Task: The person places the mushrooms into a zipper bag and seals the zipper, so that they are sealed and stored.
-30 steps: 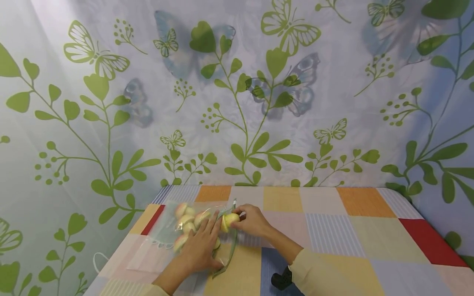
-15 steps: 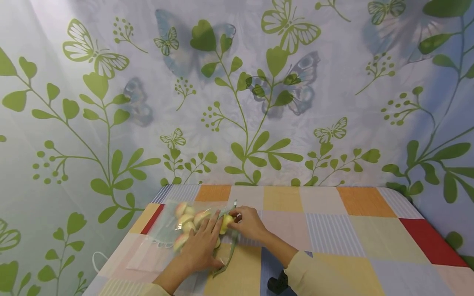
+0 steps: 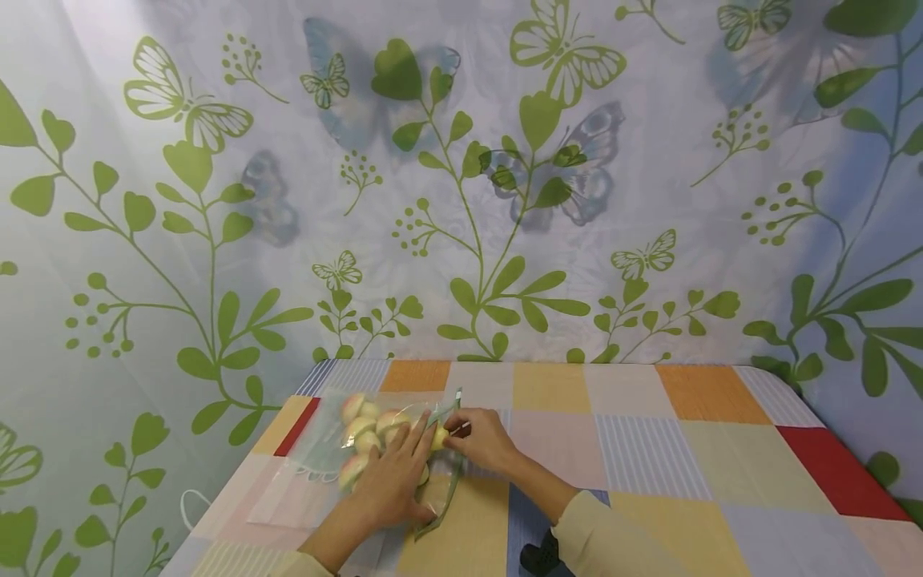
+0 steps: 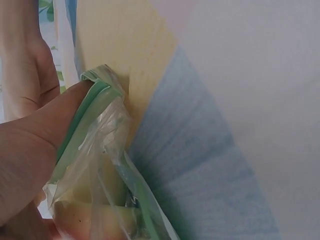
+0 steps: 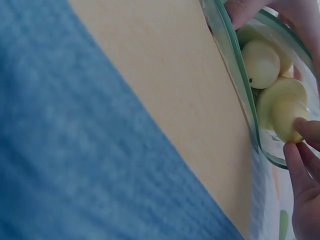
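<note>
A clear zip bag [image 3: 306,497] with a green zip strip lies on the left of the table, holding several yellow mushroom-shaped pieces [image 3: 353,409] with reddish caps. My left hand [image 3: 389,481] rests across the bag with its fingers spread straight. In the left wrist view, the thumb [image 4: 55,120] reaches under the green zip strip [image 4: 82,112] at the mouth. My right hand [image 3: 483,437] pinches one yellow toy mushroom [image 5: 287,117] by its rounded end between thumb and fingertips. That mushroom sits within the bag's mouth, its cap facing inward beside a second rounded piece [image 5: 260,65].
A patchwork-patterned cloth [image 3: 649,449] covers the table. Behind it hangs a curtain [image 3: 461,200] printed with leaves and butterflies. A small black object [image 3: 541,558] shows beside the right sleeve. A white cord loop [image 3: 186,506] lies by the left table edge.
The right hand has moved slightly left, taking the yellow toy mushroom from just outside the bag's mouth into it. The left hand and the bag stay almost where they were.
</note>
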Demonstrator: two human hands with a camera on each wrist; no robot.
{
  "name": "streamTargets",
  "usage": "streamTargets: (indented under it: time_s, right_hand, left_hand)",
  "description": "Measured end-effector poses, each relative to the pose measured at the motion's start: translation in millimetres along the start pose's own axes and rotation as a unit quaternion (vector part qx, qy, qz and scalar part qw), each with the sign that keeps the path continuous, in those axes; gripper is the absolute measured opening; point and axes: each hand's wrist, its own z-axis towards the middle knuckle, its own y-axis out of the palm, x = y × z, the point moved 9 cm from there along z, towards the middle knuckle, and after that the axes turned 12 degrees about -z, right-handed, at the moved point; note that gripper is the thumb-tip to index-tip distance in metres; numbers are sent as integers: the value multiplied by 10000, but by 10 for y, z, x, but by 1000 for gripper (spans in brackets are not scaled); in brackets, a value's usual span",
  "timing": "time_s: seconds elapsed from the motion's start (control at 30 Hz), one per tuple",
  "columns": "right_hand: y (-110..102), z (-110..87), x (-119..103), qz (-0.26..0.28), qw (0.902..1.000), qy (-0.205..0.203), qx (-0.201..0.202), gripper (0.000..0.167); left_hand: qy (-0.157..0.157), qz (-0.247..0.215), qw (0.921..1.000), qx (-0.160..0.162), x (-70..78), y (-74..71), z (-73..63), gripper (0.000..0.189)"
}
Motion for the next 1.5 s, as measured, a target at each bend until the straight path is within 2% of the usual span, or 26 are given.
streamTargets:
  time_s: [0.23, 0.57, 1.13, 1.5]
  right_hand:
    - [81, 24, 41, 274, 9994, 194, -97, 15]
    - [156, 47, 33, -104, 9998, 83, -136, 15]
    - [252, 46, 96, 553, 9965, 452, -425, 18]
    - [380, 26, 74, 942, 9868, 282, -1286, 33]
  left_hand:
    - [16, 77, 10000, -20, 3, 2, -6, 132]
    - [149, 56, 9999, 32, 38, -6, -6, 133]
    - [116, 241, 9995, 157, 5, 15, 27, 138]
    - [195, 133, 9997, 58, 51, -7, 15, 131]
